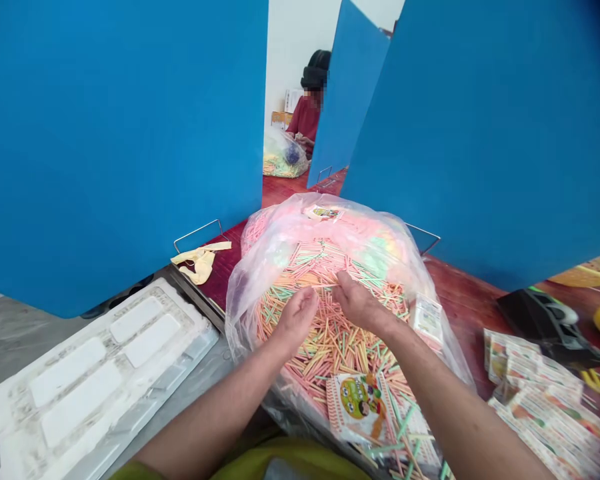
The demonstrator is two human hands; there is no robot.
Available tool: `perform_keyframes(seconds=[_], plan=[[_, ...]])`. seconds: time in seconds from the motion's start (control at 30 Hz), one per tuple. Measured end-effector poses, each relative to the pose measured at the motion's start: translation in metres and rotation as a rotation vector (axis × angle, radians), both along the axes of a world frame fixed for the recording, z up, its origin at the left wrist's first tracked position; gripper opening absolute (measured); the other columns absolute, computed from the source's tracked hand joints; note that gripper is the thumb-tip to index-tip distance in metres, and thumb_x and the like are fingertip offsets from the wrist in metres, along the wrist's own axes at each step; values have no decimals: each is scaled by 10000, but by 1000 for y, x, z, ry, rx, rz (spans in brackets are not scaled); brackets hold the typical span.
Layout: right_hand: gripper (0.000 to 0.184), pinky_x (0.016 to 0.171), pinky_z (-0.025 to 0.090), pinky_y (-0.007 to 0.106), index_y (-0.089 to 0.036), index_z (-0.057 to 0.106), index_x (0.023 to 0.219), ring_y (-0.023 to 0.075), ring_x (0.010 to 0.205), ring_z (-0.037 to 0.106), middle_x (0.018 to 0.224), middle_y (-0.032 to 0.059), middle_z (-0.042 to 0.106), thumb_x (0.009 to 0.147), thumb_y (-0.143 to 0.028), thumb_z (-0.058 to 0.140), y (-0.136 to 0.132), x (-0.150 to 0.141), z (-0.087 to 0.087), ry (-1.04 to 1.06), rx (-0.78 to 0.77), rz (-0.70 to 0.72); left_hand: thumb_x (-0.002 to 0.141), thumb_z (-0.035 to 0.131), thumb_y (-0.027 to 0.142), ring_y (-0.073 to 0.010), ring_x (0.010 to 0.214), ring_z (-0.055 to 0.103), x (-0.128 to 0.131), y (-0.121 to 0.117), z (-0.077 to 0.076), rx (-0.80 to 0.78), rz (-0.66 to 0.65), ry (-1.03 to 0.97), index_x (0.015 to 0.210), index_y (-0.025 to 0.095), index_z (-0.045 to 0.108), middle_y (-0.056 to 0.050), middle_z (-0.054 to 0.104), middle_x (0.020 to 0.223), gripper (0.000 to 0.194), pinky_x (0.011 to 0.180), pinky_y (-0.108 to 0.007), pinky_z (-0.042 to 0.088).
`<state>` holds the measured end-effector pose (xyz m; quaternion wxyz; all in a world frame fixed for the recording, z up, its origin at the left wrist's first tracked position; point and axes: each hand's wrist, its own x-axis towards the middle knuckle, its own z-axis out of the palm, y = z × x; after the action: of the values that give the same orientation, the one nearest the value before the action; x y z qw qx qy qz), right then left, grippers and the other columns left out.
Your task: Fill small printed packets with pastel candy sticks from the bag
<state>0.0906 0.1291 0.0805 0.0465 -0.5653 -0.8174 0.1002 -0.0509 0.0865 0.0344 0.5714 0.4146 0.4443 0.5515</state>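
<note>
Olive-green shirt (280,463) and 2 bare forearms fill the near edge of the frame as a worker's left hand (296,320) and right hand (363,303) reach into a clear plastic bag (245,313) heaped with thin pastel sticks (330,353) in pink, green and yellow. Fingers (307,300) on both hands curl loosely onto the pile, touching the sticks; whether they grip any cannot be told. The bag rests on a red wooden table (460,300), with a printed card (355,408) lying on the sticks just near the hands. A stack of printed packets (545,393) lies on the right, beside a black object (545,320). On the left, a white moulded tray (100,373) sits low beside the table, and crumpled pale yellow cloth (200,260) lies at the table's left edge. 3 blue partition panels (120,133) rise beyond the bag. Through a gap on the far side, a co-worker in a maroon top (305,120) sits beside a second plastic bag (283,157).
</note>
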Motion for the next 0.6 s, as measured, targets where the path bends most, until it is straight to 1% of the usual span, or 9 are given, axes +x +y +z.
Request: perform_keyframes(seconds=[0.07,0.13,0.17,0.23,0.3,0.37,0.43,0.5,0.6], plan=[[162,552,370,235,-203,386,811,112,529,464,588,-32,504,882,-285,266,-5,0,3,258,-150,2,760,491,572,-173,865,555,3,12,9,-69,-157,-270,908,149,581,-74,604,914,457,778,-284,409],[175,471,338,217,-216,353,766,93,453,397,532,-67,424,872,-336,281,-12,-4,1,577,-346,-3,730,470,636,-171,780,567,10,16,14,-59,-295,-413,864,129,582,-79,608,828,536,710,-279,424],[167,446,320,212,-218,351,758,85,429,363,520,-77,393,860,-339,300,-15,-7,0,697,-425,-4,711,499,635,-165,743,565,14,15,14,-53,-327,-431,839,122,582,-74,605,788,535,680,-271,425],[115,423,293,202,-214,377,759,71,407,314,514,-86,369,829,-297,340,-20,-14,-4,788,-498,5,676,591,575,-144,674,551,22,13,12,-81,-296,-415,769,122,570,-45,591,711,464,627,-249,415],[45,435,294,198,-204,430,790,65,413,308,515,-88,383,772,-215,391,-22,-20,-8,774,-488,20,666,644,491,-125,633,535,27,11,8,-130,-172,-387,711,129,545,-14,573,660,377,598,-231,401],[135,459,310,200,-194,484,824,67,435,336,522,-83,409,710,-155,423,-20,-21,-11,730,-455,28,695,638,417,-120,642,538,26,13,5,-140,-13,-375,703,137,536,-4,574,658,298,607,-226,402],[177,470,316,205,-188,526,829,75,460,365,539,-70,440,686,-145,432,-16,-16,-13,684,-403,-9,756,583,357,-126,691,559,18,18,5,-156,95,-407,733,145,538,-15,596,712,218,641,-237,421],[168,484,328,213,-180,555,798,88,498,402,570,-49,478,695,-161,424,-12,-10,-13,650,-308,-79,817,506,313,-136,732,580,5,22,8,-229,118,-509,752,155,524,-27,608,755,172,675,-268,446],[186,530,360,225,-175,570,809,109,569,457,625,-23,528,746,-196,397,-8,-11,-6,613,-90,-150,847,469,269,-147,721,597,-8,21,10,-333,54,-639,757,164,505,-24,602,727,143,695,-322,470]])
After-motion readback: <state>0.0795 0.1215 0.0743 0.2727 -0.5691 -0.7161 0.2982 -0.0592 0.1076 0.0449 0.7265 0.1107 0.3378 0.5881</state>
